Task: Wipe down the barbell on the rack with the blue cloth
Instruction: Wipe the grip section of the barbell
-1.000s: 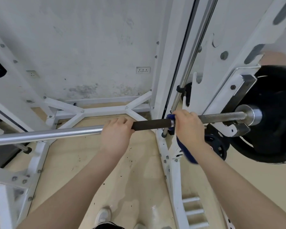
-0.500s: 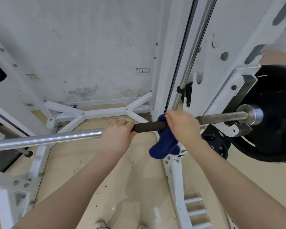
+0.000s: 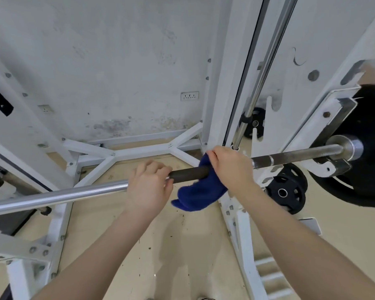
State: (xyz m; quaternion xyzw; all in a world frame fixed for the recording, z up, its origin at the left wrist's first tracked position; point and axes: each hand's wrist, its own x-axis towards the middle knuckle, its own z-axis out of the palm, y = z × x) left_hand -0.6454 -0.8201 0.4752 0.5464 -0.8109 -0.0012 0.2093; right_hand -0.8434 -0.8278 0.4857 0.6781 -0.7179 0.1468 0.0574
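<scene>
The barbell (image 3: 65,194) lies across the white rack, shiny at the left, dark and knurled in the middle, rusty grey toward the right sleeve. My left hand (image 3: 148,185) grips the bar where the shiny part meets the dark part. My right hand (image 3: 230,164) holds the blue cloth (image 3: 198,191) wrapped over the bar just right of the dark section. Most of the cloth hangs below the bar between my two hands.
A large black weight plate (image 3: 368,169) sits on the bar's right end. A smaller black plate (image 3: 287,191) hangs lower on the rack (image 3: 325,118). A chrome guide rod (image 3: 262,72) runs up beside the white upright. White base struts (image 3: 139,151) cross the tan floor below.
My right hand has slid the cloth leftward along the bar from near the upright toward my left hand, and the cloth now hangs in front. The left hand stays put.
</scene>
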